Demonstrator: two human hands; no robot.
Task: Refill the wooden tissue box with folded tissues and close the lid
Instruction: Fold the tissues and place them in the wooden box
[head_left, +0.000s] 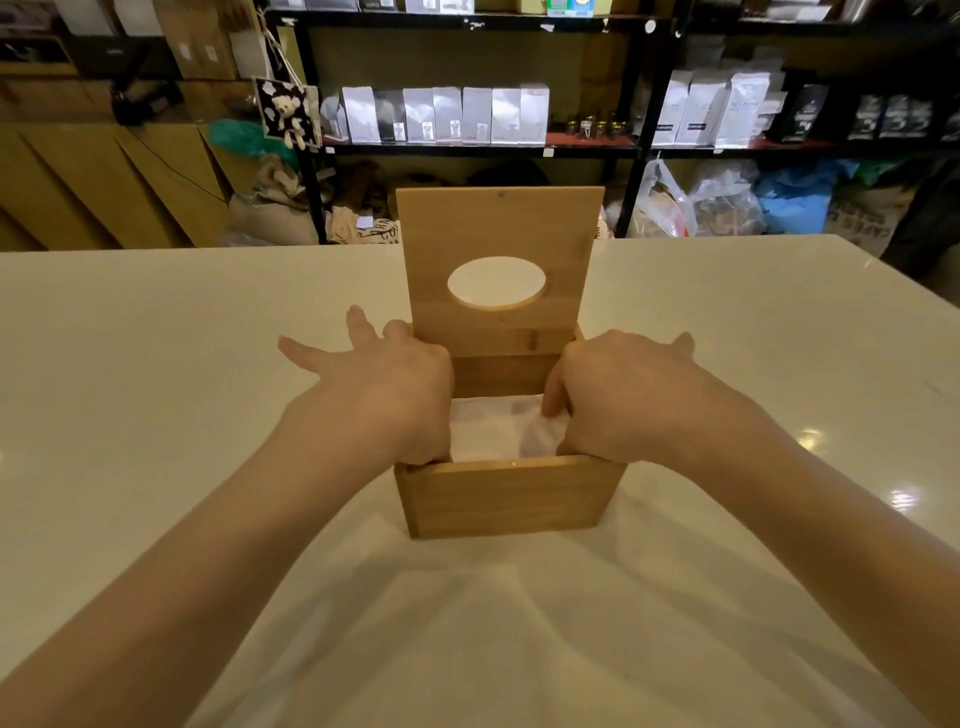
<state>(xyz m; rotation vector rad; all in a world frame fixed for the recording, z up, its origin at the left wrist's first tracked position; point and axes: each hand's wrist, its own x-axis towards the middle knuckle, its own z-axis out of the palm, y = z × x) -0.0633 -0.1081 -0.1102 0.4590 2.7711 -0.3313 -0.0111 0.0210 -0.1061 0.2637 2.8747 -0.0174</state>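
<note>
The wooden tissue box (506, 496) stands in the middle of the table, its hinged lid (498, 239) upright at the back with an oval hole in it. White folded tissues (493, 434) lie inside the box. My left hand (384, 384) rests over the left wall, thumb reaching inside, other fingers spread out over the table. My right hand (618, 395) is at the right wall with fingers pressed down on the tissues inside. Neither hand visibly grips anything.
The box sits on a pale glossy table (156, 364). Behind the table's far edge are black shelves (467, 145) with white and dark bags, sacks and plastic bags on the floor, and wooden cabinets (104, 182) at the left.
</note>
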